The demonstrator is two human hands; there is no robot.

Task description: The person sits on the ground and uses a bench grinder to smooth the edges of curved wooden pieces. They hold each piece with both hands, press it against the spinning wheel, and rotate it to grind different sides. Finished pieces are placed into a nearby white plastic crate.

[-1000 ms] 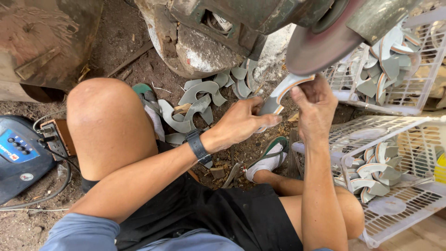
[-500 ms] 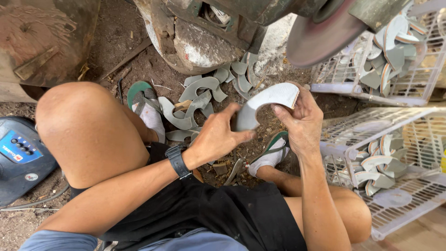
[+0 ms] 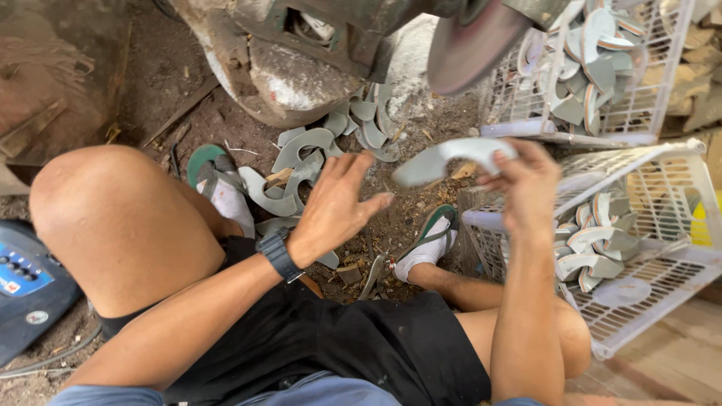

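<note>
Gripping a curved grey piece (image 3: 451, 156), right hand (image 3: 526, 184) (left hand (image 3: 335, 207) released) above littered dirt floor (image 3: 188, 113).

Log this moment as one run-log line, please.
right hand: holds curved grey piece | left hand: open, empty | below: white basket

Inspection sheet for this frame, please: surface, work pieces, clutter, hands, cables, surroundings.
Surface: dirt floor strewn with wood chips.
Job's things: curved grey piece in the right hand; grinding disc above it.
Clutter: pile of similar curved pieces on the ground.
Grippers: right hand grips the piece; left hand open, apart from it.
Cables: one cable by the blue device.
Surroundings: two white wire baskets holding more pieces.
</note>
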